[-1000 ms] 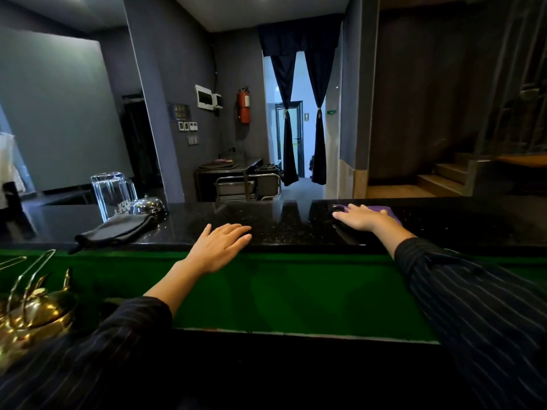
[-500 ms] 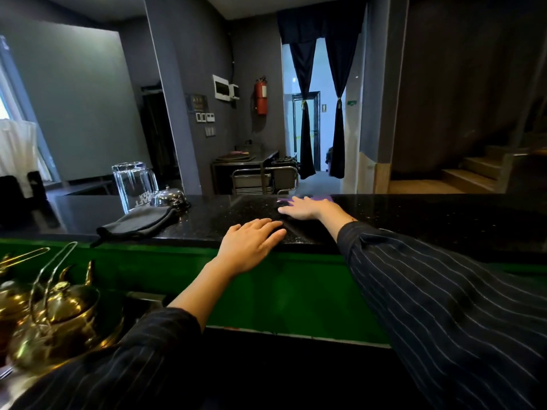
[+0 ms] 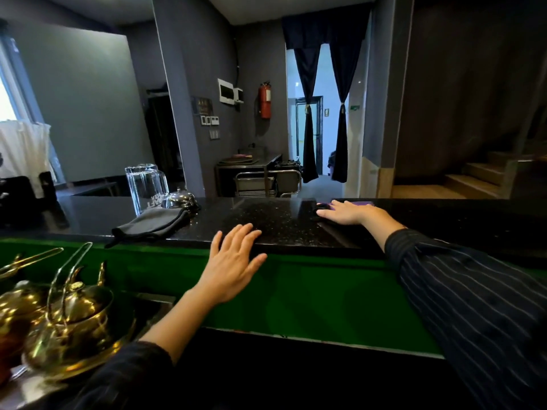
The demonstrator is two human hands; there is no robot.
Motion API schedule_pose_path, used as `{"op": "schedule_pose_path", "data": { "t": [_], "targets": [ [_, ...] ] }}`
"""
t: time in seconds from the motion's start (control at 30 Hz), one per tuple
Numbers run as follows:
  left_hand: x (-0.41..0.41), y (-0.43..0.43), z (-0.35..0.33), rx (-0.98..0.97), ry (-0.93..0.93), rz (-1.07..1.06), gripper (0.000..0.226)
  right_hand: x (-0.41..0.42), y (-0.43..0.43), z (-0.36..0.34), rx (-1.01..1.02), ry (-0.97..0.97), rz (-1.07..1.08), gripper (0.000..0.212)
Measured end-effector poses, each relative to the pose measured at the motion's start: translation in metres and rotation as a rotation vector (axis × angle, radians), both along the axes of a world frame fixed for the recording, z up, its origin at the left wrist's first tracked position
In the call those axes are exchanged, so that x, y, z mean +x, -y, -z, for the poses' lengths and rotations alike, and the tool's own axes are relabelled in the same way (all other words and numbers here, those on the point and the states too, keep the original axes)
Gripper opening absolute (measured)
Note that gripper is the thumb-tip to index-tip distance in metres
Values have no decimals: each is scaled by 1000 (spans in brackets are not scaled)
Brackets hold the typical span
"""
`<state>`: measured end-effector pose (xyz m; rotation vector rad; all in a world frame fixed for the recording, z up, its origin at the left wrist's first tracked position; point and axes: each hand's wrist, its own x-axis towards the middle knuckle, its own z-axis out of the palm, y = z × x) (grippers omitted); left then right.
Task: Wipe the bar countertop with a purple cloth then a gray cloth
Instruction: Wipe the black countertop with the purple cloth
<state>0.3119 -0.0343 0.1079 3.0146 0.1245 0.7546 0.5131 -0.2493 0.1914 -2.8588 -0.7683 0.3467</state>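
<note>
Right hand (image 3: 346,213) palm down on the purple cloth (image 3: 366,203), fingers straight and close together, pointing left along the bar, pressing the cloth flat against the black speckled countertop (image 3: 281,223). Purple cloth at the far edge of the countertop, right of centre, mostly hidden under the hand; visible part a thin strip just beyond and to the right of the knuckles, long axis left to right, parallel to the counter's far edge. Exact outline of its left end under the fingertips too dark to tell. Left hand (image 3: 233,261) open, palm down, fingers straight and slightly spread, fingertips resting on the near edge of the countertop, palm over the green front panel (image 3: 325,291), holding nothing. Gray cloth (image 3: 154,224) folded on the left part of the countertop, well apart from both hands, long axis from near-left to far-right, near-left corner drooping over the near edge, far-right end just beside a chrome service bell (image 3: 181,199). Clear glassware (image 3: 146,184) with white lettering upright just left of the bell, behind the gray cloth. Brass teapots (image 3: 68,321) with tall handles near left, below counter level. Dark striped sleeves on both arms.
</note>
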Motion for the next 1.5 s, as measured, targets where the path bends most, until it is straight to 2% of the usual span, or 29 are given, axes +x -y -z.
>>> {"op": "schedule_pose_path", "data": {
  "t": [0.07,0.17,0.2,0.33,0.5,0.7,0.8,0.93,1.03,1.3,1.5],
  "targets": [
    [2,-2,-1,5,-15,0,84,19,-26,4,-16,2,38,92],
    [3,-3,-3,23,-24,-1,79,56,-77,19,-35,34,68,131],
    [4,-4,-3,25,-28,-4,76,47,-93,18,-30,45,55,133],
    [2,-4,-7,2,-51,1,63,-15,-137,12,-9,62,-93,91],
    [-4,2,-12,4,-81,3,69,-67,-139,7,29,53,-251,68],
    [-35,-17,-10,175,-156,139,86,-93,-110,10,49,81,-312,65],
    [-47,-31,-13,91,-166,43,98,-99,-90,11,76,106,-341,63],
    [-48,-27,-17,40,-226,-53,97,-93,-92,11,75,135,-207,74],
    [-44,-22,-18,12,-269,-83,102,-97,-116,12,41,129,-143,73],
    [-44,-19,-29,13,-348,-128,98,-123,-131,11,59,152,-286,66],
    [-45,-7,-25,72,-221,-185,94,-129,-63,14,57,232,-309,69]
  ]
}}
